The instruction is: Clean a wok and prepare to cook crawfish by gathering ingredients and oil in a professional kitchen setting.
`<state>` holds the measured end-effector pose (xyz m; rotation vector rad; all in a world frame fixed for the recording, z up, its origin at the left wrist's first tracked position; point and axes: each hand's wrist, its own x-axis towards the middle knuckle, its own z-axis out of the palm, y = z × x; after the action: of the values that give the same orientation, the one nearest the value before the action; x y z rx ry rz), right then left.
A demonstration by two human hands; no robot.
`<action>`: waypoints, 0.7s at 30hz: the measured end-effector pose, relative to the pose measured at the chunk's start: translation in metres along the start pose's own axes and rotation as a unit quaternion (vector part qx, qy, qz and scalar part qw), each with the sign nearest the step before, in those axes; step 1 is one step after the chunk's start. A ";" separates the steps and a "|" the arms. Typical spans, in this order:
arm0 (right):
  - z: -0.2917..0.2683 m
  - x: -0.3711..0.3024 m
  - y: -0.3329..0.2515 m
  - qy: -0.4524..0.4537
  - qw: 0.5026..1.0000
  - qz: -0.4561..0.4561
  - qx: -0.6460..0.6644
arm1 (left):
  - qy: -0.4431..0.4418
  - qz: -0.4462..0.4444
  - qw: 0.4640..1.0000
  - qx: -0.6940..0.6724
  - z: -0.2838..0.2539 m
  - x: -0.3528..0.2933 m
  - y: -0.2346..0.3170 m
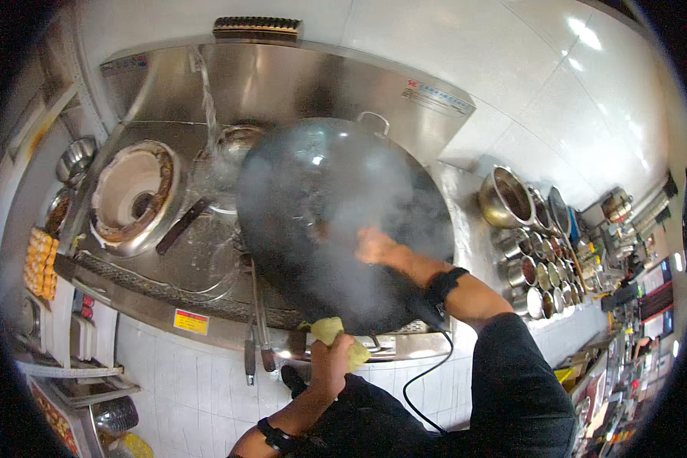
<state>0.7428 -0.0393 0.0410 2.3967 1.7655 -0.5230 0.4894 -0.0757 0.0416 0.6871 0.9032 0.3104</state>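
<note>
While steam rolls off it, the big black wok point(336, 214) sits tilted on the steel worktop point(198, 259); it looks heavy, rigid and hot. The left hand point(330, 360) closes its grip on a yellow cloth point(334, 333) padding the near handle, the safest hold. The right hand point(375, 246) reaches inside; its grip I cannot tell.

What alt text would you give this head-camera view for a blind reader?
A large black wok steams on a steel stove; the right hand reaches inside while the left hand grips its near handle through a yellow cloth. Water pours behind.
</note>
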 end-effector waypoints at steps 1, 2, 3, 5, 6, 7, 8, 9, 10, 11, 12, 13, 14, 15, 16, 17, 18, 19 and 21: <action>0.004 -0.026 -0.003 -0.002 0.999 0.020 0.030 | 0.004 0.025 1.000 -0.015 0.005 -0.002 -0.001; 0.010 -0.049 -0.010 -0.006 0.997 0.036 0.062 | 0.017 0.003 1.000 -0.024 0.003 0.004 -0.009; 0.001 -0.078 -0.016 -0.052 0.991 0.020 0.118 | 0.004 0.018 1.000 -0.025 0.001 0.003 -0.009; -0.020 -0.136 -0.004 -0.122 0.977 0.032 0.170 | -0.001 0.024 1.000 -0.020 0.003 0.002 -0.003; -0.025 -0.161 0.012 -0.151 0.972 0.059 0.168 | -0.007 0.020 1.000 -0.016 0.004 0.000 -0.002; -0.030 -0.179 0.037 -0.160 0.979 0.047 0.118 | 0.003 0.030 1.000 -0.009 0.006 -0.002 0.001; -0.036 -0.188 0.058 -0.168 0.983 0.037 0.069 | 0.011 0.040 0.999 -0.002 0.008 -0.002 0.003; -0.054 -0.183 0.063 -0.200 0.974 0.105 -0.013 | 0.020 0.041 0.999 0.001 0.008 -0.003 0.006; -0.077 -0.172 0.067 -0.229 0.953 0.171 -0.099 | 0.040 0.028 0.998 0.028 0.005 -0.005 0.009; -0.073 -0.162 0.098 -0.199 0.942 0.174 -0.205 | 0.050 0.013 0.997 0.059 0.005 -0.009 0.012; -0.065 -0.148 0.132 -0.167 0.921 0.172 -0.308 | 0.053 0.014 0.997 0.061 0.007 -0.014 0.015; -0.069 -0.118 0.149 -0.104 0.933 0.139 -0.314 | 0.032 -0.001 0.999 0.022 0.007 -0.021 0.019; -0.068 -0.094 0.169 -0.053 0.919 0.095 -0.379 | 0.000 -0.014 1.000 -0.015 0.009 -0.021 0.021; -0.072 -0.056 0.166 -0.046 0.928 0.089 -0.358 | 0.008 0.013 1.000 -0.005 0.001 -0.012 0.003; -0.065 -0.022 0.169 0.028 0.933 0.057 -0.355 | 0.019 -0.012 1.000 0.008 0.003 -0.012 0.005; -0.068 0.010 0.141 0.050 0.959 0.078 -0.269 | 0.040 0.011 0.999 0.016 0.002 -0.011 0.002; -0.058 0.036 0.121 0.061 0.974 0.064 -0.210 | 0.053 0.029 0.998 0.027 0.002 -0.010 -0.004; -0.045 0.054 0.098 0.066 0.985 0.054 -0.151 | 0.033 0.006 0.999 0.024 -0.006 -0.007 -0.009; -0.020 0.064 0.049 0.037 0.992 0.106 -0.055 | 0.017 0.017 1.000 0.009 0.001 -0.008 -0.004</action>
<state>0.8102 0.0091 0.0327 2.5146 1.4972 -0.3075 0.4856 -0.0832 0.0445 0.7162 0.9282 0.3454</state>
